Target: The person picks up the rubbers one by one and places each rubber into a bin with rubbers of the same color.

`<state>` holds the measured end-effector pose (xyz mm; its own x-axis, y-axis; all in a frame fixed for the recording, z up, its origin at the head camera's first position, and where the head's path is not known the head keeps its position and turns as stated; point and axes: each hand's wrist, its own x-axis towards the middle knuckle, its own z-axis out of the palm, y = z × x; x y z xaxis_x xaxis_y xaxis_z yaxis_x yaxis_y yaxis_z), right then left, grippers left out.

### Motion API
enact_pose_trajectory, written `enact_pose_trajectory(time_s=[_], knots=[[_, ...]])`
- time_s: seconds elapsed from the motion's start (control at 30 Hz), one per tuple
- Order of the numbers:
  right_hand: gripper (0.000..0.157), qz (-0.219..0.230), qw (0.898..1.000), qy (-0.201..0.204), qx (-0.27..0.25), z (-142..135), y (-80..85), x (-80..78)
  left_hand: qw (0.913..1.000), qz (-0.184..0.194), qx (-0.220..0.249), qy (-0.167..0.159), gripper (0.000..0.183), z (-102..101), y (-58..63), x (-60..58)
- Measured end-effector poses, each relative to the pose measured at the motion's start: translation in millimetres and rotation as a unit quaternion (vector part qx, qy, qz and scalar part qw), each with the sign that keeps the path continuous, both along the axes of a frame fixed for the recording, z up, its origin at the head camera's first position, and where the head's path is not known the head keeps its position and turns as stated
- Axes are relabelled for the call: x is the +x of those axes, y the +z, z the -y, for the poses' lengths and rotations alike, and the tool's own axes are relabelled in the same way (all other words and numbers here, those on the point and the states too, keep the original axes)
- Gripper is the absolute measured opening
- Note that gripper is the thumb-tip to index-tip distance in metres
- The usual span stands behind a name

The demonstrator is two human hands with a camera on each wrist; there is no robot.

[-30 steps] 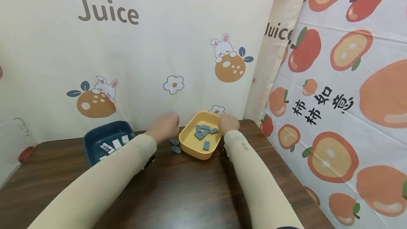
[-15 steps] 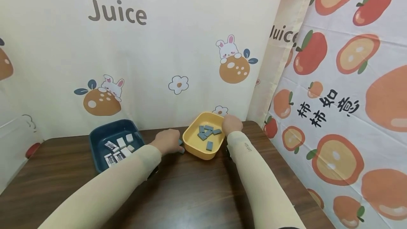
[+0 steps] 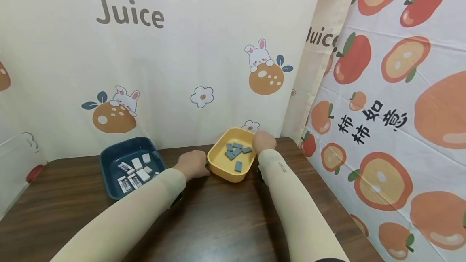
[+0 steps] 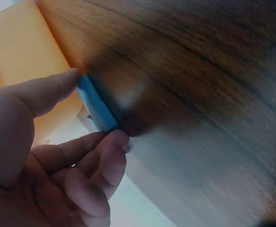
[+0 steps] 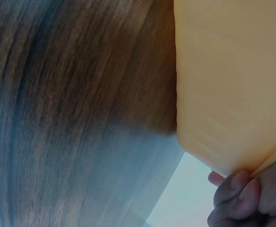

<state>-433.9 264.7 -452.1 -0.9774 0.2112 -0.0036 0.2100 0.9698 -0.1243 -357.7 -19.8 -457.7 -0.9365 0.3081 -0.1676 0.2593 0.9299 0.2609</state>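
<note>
In the left wrist view my left hand [image 4: 57,156] pinches a small blue-grey block [image 4: 98,105] between thumb and fingertips. That block is just above or on the table, beside the wall of the yellow bin [image 3: 226,174]. In the head view my left hand [image 3: 192,163] is at the bin's left side and mostly hides the block. My right hand [image 3: 263,142] grips the bin's right rim; curled fingers [image 5: 237,194] show at its edge in the right wrist view. Several blue-grey blocks [image 3: 238,166] lie inside the yellow bin.
A dark blue bin [image 3: 118,157] stands to the left, with several white erasers [image 3: 136,163] inside, some in printed sleeves. Both bins stand on a dark wooden table [image 3: 225,213]. A printed cloth wall [image 3: 171,64] rises right behind them, and a fruit-patterned one [image 3: 327,197] on the right.
My left hand has come down from above to the table left of the yellow bin and now pinches a block lying there. The right hand has stayed on the bin's rim.
</note>
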Motion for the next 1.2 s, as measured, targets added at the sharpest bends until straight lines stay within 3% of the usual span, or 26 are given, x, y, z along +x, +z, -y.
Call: enact_pose_trajectory(time_s=[0.27, 0.5, 0.7, 0.9, 1.07, 1.2], knots=[[0.025, 0.006, 1.000, -0.003, 0.005, 1, 0.1, 3.0, 0.9999, 0.014, 0.007, 0.005, 0.034, 15, 14.7, 1.3], [0.024, 0.006, 1.000, -0.005, 0.001, 1, 3.7, 3.8, 0.9981, -0.029, 0.050, 0.022, 0.023, 24, 37.8, -2.1], [0.026, 0.010, 1.000, -0.009, -0.008, 2, 4.9, 6.1, 0.9956, -0.061, 0.070, 0.011, 0.025, 8, 55.6, -4.4], [0.028, 0.011, 1.000, -0.014, -0.008, 4, 6.0, 8.5, 0.9917, -0.106, 0.059, -0.042, 0.028, -27, 53.8, -7.3], [0.027, 0.018, 1.000, -0.013, -0.006, 5, 6.8, 7.4, 0.9913, -0.074, 0.054, -0.094, 0.024, -49, 42.2, -17.3], [0.026, 0.018, 1.000, -0.014, -0.002, 5, 7.6, 6.2, 0.9884, -0.070, 0.002, -0.135, 0.022, -59, 34.2, -28.3]])
